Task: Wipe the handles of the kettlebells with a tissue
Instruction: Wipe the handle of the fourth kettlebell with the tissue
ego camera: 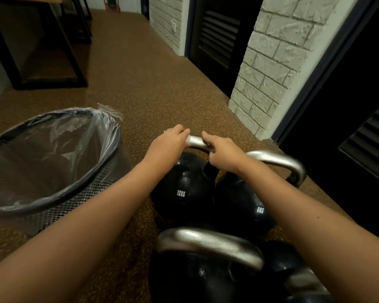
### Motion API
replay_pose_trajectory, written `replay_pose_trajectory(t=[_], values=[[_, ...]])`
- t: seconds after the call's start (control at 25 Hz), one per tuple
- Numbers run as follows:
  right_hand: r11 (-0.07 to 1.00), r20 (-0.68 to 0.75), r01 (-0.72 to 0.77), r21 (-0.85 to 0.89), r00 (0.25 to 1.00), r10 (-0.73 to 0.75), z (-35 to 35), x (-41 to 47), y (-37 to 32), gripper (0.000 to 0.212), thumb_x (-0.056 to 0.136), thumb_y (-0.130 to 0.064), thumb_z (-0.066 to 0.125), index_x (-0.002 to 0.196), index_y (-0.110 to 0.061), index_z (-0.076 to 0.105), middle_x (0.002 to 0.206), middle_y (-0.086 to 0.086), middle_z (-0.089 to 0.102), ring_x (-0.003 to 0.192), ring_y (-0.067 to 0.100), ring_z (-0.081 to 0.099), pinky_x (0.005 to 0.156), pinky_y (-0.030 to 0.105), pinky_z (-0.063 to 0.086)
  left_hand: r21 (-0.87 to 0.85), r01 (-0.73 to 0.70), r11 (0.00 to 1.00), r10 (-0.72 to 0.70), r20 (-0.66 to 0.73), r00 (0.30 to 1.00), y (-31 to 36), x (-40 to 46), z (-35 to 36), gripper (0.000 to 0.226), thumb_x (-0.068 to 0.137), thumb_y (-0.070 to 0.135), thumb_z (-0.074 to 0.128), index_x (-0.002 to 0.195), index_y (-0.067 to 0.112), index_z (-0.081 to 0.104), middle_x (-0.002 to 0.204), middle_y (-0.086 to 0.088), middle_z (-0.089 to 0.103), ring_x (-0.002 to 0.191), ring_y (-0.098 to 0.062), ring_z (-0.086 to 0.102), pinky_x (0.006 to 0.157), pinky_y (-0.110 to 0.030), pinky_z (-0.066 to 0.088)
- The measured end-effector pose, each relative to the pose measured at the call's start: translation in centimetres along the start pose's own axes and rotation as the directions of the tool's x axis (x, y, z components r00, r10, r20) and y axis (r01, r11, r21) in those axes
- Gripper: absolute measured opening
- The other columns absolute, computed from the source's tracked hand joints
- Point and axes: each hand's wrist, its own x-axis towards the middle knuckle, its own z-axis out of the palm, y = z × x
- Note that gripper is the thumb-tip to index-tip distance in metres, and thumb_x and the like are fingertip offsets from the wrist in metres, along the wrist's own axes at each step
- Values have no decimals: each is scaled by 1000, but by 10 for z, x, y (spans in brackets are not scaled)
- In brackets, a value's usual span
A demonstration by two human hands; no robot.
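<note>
Hands on the 12KG kettlebell [181, 189] handle [197, 142]: left hand [169, 142] wraps tissue [188, 139] around the bar to wipe; right hand [222, 153] grips it, apparently steadying.

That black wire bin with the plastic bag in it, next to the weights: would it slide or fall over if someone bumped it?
Probably it would slide or tip. The mesh bin is open wire, so likely light, and nothing shows through its clear liner. The speckled floor looks grippy, so it may tip rather than glide. The liner looks thin and floppy.
</note>
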Motion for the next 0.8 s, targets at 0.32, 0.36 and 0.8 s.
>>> replay_pose_trajectory(t=[0.32, 0.36, 0.8], values=[[998, 42, -7, -69, 999, 9, 7, 6, 1, 73, 84, -6, 45, 150, -14, 15, 156, 8, 19, 143, 26, 19, 116, 30, 17, -211, 26, 977, -48, -100, 994, -24, -17, 7, 42, 90, 19, 59, 130, 7, 53, 130, -8, 56, 117, -23, 54, 100, -34, 41], [997, 41, -5, -72, 999, 8, 8, 6, 1, 73, 84, -7, 45, 150, -15, 15, 156, 8, 19, 143, 26, 19, 115, 30, 17, -249, 59, 967, -93, -128, 987, -29, -19, 7, 39, 90, 17, 58, 127, 6, 55, 128, -9, 58, 116, -23, 55, 99, -31, 40], [997, 35, -20, -77, 999, 22, 9, 6, 1, 75, 83, -8, 47, 150, -16, 14, 154, 6, 23, 141, 27, 22, 114, 32, 21, -379, 15, 925, -105, -218, 970, -26, -28, 20, 35, 89, 8, 58, 124, 7, 58, 132, -7, 55, 128, -18, 46, 110, -26, 31]])
